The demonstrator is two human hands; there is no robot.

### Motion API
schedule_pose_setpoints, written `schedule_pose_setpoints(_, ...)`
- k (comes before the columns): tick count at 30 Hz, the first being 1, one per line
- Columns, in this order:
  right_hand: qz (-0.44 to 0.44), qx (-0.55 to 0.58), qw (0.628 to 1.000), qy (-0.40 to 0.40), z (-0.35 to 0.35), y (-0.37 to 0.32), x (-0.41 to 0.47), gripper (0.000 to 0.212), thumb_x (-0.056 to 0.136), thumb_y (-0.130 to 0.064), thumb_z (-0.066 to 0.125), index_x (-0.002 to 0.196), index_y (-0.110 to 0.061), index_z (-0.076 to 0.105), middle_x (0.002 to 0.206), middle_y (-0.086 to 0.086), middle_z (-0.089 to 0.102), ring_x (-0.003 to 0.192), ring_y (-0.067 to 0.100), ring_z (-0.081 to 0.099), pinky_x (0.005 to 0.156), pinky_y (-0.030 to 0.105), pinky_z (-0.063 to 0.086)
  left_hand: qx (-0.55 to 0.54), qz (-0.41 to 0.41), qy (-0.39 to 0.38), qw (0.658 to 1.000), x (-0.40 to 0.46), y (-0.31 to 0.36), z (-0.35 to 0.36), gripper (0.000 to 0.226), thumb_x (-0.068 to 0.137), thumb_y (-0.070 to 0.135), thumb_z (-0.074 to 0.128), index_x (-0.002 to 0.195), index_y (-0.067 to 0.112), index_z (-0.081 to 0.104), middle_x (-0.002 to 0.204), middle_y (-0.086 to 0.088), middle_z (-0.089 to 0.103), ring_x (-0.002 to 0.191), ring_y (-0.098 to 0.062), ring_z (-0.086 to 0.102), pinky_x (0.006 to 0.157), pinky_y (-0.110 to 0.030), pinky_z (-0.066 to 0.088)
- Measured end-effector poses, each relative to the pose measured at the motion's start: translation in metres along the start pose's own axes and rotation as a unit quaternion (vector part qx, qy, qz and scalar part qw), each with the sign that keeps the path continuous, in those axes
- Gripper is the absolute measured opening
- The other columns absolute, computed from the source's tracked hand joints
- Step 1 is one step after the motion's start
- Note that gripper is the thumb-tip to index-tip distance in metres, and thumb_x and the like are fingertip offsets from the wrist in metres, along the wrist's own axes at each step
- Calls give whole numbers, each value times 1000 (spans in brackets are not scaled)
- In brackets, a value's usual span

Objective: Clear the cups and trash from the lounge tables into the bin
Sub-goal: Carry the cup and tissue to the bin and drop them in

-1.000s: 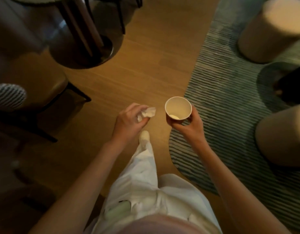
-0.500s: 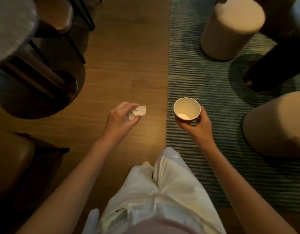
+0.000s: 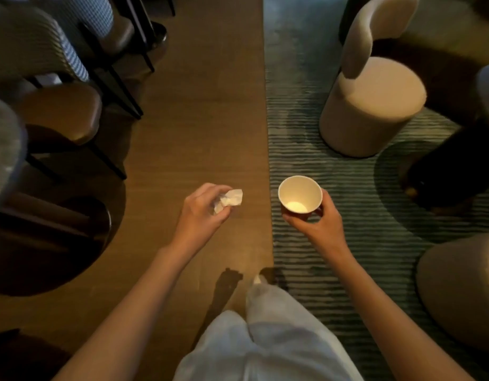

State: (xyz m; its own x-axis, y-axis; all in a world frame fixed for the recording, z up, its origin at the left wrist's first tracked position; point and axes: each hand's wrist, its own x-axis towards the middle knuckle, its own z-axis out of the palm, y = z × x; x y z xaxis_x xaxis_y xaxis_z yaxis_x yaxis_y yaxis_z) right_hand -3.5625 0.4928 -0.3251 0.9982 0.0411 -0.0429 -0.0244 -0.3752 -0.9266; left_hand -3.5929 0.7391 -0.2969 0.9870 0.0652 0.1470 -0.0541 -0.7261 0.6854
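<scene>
My left hand (image 3: 202, 213) grips a crumpled white napkin (image 3: 229, 201), held out in front of me over the wooden floor. My right hand (image 3: 317, 224) holds a paper cup (image 3: 300, 195) upright from below; the cup is white inside, dark outside, and looks empty. Both are carried at about waist height, a hand's width apart. No bin is in view.
A wooden floor strip (image 3: 199, 119) runs ahead, with a striped green rug (image 3: 334, 193) on the right. Brown chairs (image 3: 59, 114) and a round table edge (image 3: 4, 149) stand left. A beige round stool with a backrest (image 3: 372, 105) and another beige seat (image 3: 460, 287) stand right.
I have walked forward along the floor: the left table base has slid back and the chairs and stool have come nearer. Both hands keep their holds.
</scene>
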Motion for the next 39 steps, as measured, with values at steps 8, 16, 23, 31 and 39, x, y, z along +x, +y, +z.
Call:
schedule_pose_setpoints(8, -10, 5, 999, -34, 39, -42, 198, 69, 67, -23, 86, 125, -29, 49, 117, -13, 56, 109, 3, 52, 90, 16, 43, -6, 5, 20, 1000, 196, -33, -3, 32, 76, 8, 74, 107, 14, 68, 97, 2, 63, 81, 1, 51, 70, -8, 40)
schedule_pose_setpoints(16, 14, 12, 1000, -18, 106, -73, 400, 73, 69, -24, 85, 131, -25, 47, 119, -14, 54, 107, -3, 49, 90, 13, 39, -10, 12, 40, 999, 406, -97, -27, 33, 76, 9, 75, 109, 13, 68, 101, 0, 63, 84, 0, 51, 69, -3, 39)
schedule_pose_setpoints(23, 42, 25, 997, 59, 108, -85, 559, 70, 68, -26, 86, 126, -29, 47, 121, -7, 57, 113, 11, 54, 97, 32, 48, -30, 54, -17, 998, 592, -121, -14, 32, 74, 6, 75, 105, 11, 69, 100, -3, 64, 83, -7, 54, 66, -4, 37)
schedule_pose_setpoints(31, 48, 51, 995, 73, 88, -62, 772, 66, 70, -19, 84, 122, -31, 46, 119, -8, 55, 113, 14, 54, 94, 30, 48, -34, 70, -51, 996, 810, -132, 48, 34, 75, 10, 76, 106, 19, 67, 101, 5, 61, 85, -5, 54, 67, -5, 39)
schedule_pose_setpoints(39, -17, 38, 997, 72, 44, -78, 991, 67, 68, -25, 85, 126, -17, 51, 119, 2, 61, 107, 14, 60, 87, 36, 54, -4, 78, -44, 996, 1023, -105, 82, 35, 74, 10, 76, 108, 16, 68, 106, -2, 65, 88, -17, 61, 74, -27, 50)
